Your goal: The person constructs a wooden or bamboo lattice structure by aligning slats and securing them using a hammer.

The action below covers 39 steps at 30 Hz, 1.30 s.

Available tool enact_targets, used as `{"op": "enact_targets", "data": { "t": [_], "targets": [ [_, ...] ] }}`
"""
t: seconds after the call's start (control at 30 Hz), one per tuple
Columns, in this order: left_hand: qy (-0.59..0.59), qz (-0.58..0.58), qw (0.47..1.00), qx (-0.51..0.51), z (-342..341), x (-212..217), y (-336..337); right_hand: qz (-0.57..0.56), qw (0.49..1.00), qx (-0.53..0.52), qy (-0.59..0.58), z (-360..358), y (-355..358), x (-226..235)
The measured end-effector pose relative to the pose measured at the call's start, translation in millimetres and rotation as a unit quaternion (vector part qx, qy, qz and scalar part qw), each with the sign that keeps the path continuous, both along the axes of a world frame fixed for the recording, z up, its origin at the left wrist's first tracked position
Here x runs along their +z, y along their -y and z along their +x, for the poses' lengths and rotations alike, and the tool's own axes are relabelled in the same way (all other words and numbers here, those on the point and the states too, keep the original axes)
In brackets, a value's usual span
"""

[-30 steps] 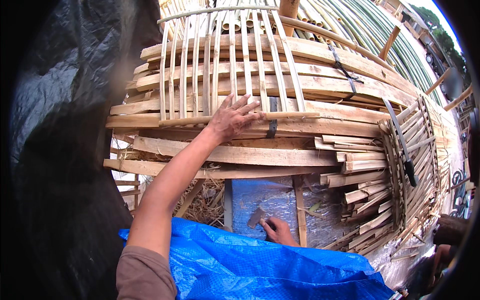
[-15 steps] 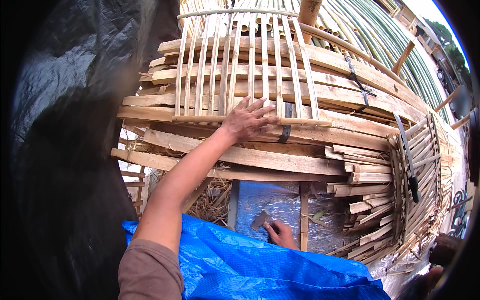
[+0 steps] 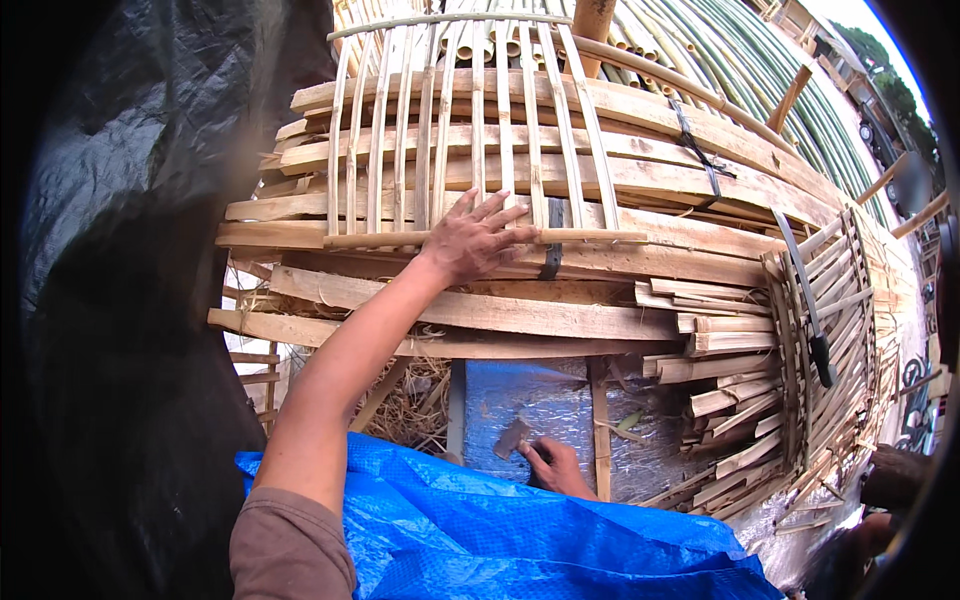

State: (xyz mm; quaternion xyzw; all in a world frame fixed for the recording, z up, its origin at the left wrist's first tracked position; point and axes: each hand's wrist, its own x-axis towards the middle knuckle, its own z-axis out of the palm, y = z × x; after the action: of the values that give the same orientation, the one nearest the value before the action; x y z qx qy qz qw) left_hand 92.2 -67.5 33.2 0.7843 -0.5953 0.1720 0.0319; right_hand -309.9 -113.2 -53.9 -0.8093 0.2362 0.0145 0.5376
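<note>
My left hand (image 3: 470,242) lies spread, palm down, on the near rail and slat ends of a slatted bamboo panel (image 3: 590,236). This panel, made of thin upright strips between two cross rails, rests on stacked wooden planks (image 3: 660,262). Lower down, my right hand (image 3: 560,468) is closed round the handle of what looks like a small hammer (image 3: 511,438). The grey blocky head points up and left, over a silvery sheet. Part of the handle is hidden by the fingers, and the right forearm is covered by a blue tarp (image 3: 450,520).
At the right, split bamboo strips (image 3: 735,400) lie bundled beside a slatted piece, with a long black-handled knife (image 3: 820,355) on it. Dark plastic sheeting (image 3: 130,300) hangs at the left. Long green bamboo poles (image 3: 740,90) fill the far right. Straw (image 3: 415,405) lies below the planks.
The whole scene sits slightly further left in the picture. My left hand stays on the panel's near rail, and my right hand still holds the hammer low over the silvery sheet.
</note>
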Motion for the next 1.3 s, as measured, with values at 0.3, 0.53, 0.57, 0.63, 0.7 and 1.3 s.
{"op": "enact_targets", "data": {
  "t": [0.3, 0.53, 0.57, 0.63, 0.7, 1.3],
  "targets": [
    [0.002, -0.037, 0.999, -0.025, -2, 1, 4, 0.006, 1.000, -0.005, 0.001, -1, -1, -2],
    [-0.047, -0.148, 0.987, -0.049, -9, 0, 15, 0.001, 1.000, 0.016, -0.014, 0, 2, 5],
    [-0.056, -0.154, 0.985, -0.056, -9, 0, 16, 0.001, 1.000, 0.017, -0.010, 0, 2, 7],
    [-0.032, -0.168, 0.983, -0.074, -8, 0, 17, 0.006, 1.000, 0.024, 0.001, 2, 3, 12],
    [-0.020, -0.177, 0.980, -0.086, -8, 2, 20, -0.004, 0.998, 0.048, 0.042, 11, 12, 28],
    [-0.084, -0.193, 0.973, -0.095, -12, 5, 22, -0.363, 0.909, 0.083, 0.190, 233, 231, 154]
  ]
}}
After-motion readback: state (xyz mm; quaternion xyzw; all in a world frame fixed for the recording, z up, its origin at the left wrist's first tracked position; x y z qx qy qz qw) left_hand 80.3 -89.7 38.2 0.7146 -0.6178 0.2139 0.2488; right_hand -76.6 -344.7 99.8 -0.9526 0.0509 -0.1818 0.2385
